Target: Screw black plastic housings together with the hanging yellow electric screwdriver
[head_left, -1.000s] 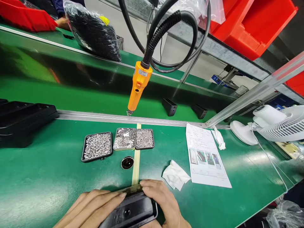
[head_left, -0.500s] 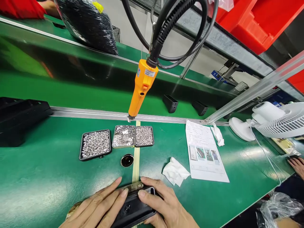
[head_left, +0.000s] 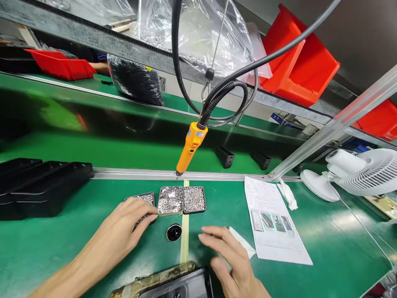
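Observation:
My left hand [head_left: 125,225] is over the left tray of small metal screws [head_left: 145,198], covering most of it. Its thumb and forefinger tips come close together at the tray's right side; anything between them is too small to make out. My right hand [head_left: 232,260] hovers right of the yellow tape strip, fingers apart and holding nothing. Below both hands, a black plastic housing [head_left: 182,285] lies in a worn, mottled holder [head_left: 161,277], cut off by the bottom edge. A round black disc with a shiny rim [head_left: 174,232] rests between the hands.
Trays of washers [head_left: 170,200] and small nuts [head_left: 194,199] stand side by side. An orange electric screwdriver [head_left: 190,147] hangs above. Black bins [head_left: 46,186] are left; printed sheet [head_left: 276,223], white cloth [head_left: 243,242] and fan [head_left: 362,169] are right.
Both hands have let go of the black housing. My left hand has moved forward to the screw tray, and my right hand has lifted off to the right. The view has tilted up.

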{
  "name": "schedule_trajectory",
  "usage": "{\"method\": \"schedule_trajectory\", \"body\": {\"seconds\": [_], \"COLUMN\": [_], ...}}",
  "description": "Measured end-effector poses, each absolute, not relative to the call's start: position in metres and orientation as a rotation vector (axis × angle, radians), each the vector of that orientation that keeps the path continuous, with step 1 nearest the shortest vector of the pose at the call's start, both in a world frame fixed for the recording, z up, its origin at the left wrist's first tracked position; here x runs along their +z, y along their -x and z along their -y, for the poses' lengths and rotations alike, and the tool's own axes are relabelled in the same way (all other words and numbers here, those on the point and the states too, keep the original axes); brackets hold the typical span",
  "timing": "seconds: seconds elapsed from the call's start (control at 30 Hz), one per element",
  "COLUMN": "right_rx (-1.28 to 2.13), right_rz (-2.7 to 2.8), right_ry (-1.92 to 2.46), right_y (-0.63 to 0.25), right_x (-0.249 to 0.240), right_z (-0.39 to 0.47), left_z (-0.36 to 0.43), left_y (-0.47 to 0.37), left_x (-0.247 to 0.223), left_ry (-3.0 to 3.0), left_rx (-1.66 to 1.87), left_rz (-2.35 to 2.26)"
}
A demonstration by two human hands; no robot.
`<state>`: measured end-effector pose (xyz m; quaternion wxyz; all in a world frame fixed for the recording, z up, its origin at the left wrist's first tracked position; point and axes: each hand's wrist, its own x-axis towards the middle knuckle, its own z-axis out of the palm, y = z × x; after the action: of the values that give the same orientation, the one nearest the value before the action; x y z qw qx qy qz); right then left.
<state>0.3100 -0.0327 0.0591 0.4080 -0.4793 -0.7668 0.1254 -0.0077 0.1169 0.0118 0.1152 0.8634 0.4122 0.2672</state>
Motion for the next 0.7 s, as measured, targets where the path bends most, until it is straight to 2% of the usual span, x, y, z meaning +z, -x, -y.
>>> {"method": "schedule_trajectory", "body": {"seconds": [0.17,0.4,0.6,0.7], "right_rx": [0.374,0.456,0.519,0.536], "right_rz": [1.786,1.717,1.636,1.614], "right_ry": [1.135,1.136,1.195,1.212], "right_y": [-0.289,-0.283,-0.288,-0.288], "right_x": [0.079,0.061,0.06,0.063], "right_z": [-0.002,-0.008,-0.009,-0.007], "left_z": [-0.172,-0.175,-0.114,-0.06], "left_y": [-0.026,-0.028,-0.008,-0.007], "left_x": [0.003,0.013,0.063,0.069], "left_ry": [-2.537,-2.331,-2.134,-2.348], "left_rx": [0.595,0.575,0.549,0.648], "left_rz": [-1.314,-1.295,-1.103,-0.912]}}
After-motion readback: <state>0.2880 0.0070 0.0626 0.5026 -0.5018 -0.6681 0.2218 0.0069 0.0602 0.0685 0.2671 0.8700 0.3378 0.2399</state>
